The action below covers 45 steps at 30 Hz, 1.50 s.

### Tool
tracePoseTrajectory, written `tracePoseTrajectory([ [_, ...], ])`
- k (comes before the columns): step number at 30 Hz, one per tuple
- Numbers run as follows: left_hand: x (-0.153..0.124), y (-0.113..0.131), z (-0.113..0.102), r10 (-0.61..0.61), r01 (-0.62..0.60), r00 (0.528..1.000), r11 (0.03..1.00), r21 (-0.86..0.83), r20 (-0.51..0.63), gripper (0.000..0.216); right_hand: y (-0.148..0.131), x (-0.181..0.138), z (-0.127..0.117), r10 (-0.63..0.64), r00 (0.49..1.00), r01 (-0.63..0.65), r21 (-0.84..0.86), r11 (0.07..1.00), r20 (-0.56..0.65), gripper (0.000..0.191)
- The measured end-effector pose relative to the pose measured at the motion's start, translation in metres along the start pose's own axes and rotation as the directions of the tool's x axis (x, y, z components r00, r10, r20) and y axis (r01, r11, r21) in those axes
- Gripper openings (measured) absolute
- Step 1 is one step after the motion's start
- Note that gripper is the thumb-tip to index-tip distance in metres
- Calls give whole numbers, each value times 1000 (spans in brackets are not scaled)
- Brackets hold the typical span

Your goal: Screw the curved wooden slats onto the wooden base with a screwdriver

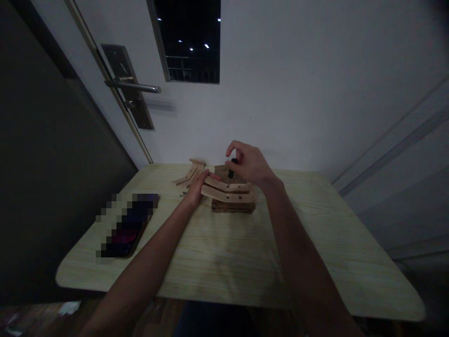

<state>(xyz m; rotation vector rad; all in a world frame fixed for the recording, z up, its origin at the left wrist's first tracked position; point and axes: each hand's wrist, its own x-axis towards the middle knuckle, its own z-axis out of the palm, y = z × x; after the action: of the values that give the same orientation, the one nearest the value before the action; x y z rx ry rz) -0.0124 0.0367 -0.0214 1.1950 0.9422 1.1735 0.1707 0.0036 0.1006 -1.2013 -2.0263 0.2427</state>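
Note:
A light wooden frame (220, 194) made of bent slats with dark holes lies across a stack of brown cardboard (233, 207). Its left end is held by my left hand (198, 188), whose fingers reach over the slats. Above the frame, my right hand (251, 164) is closed about the black handle of a small screwdriver (231, 168). The screwdriver stands nearly upright, its tip down at a hole in the rear slat; whether a screw sits there is too small to tell. Behind my left hand rests a second wooden piece (192, 172) of similar shape.
A phone (135, 224), partly pixelated, lies on the left of the pale wooden table (315, 252). A few small metal screws (183, 194) are beside my left hand. A white door with a lever handle (136, 87) rises right behind the table.

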Motion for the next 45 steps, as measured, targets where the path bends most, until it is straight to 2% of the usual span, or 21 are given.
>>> tracePoseTrajectory([
  [5,-1,2,1,-2,2,1000,1000,22,-17,48,-1,1,7,12,998,-18,-100,995,-58,5],
  [12,-3,5,2,-1,2,1000,999,46,-19,50,-3,2,7,84,992,-95,-115,989,-93,13],
  [19,-3,3,1,1,0,1000,999,33,-14,50,0,1,-8,67,996,-64,-46,997,57,10],
  [25,-3,2,0,35,-35,999,998,47,7,51,4,-3,-17,54,985,-57,17,998,161,17],
  [30,-2,3,1,24,-24,1000,999,38,-9,51,9,-3,-9,13,984,-40,148,988,175,20],
  [35,-5,7,3,25,-24,1000,999,42,-10,49,12,-2,-2,-89,982,46,242,969,168,26],
  [41,-4,7,3,18,-18,1000,1000,16,10,48,10,0,-3,-23,983,-26,258,966,182,19],
  [45,-3,5,3,20,-20,1000,1000,6,22,48,8,1,-1,-18,989,-15,221,975,144,22],
])
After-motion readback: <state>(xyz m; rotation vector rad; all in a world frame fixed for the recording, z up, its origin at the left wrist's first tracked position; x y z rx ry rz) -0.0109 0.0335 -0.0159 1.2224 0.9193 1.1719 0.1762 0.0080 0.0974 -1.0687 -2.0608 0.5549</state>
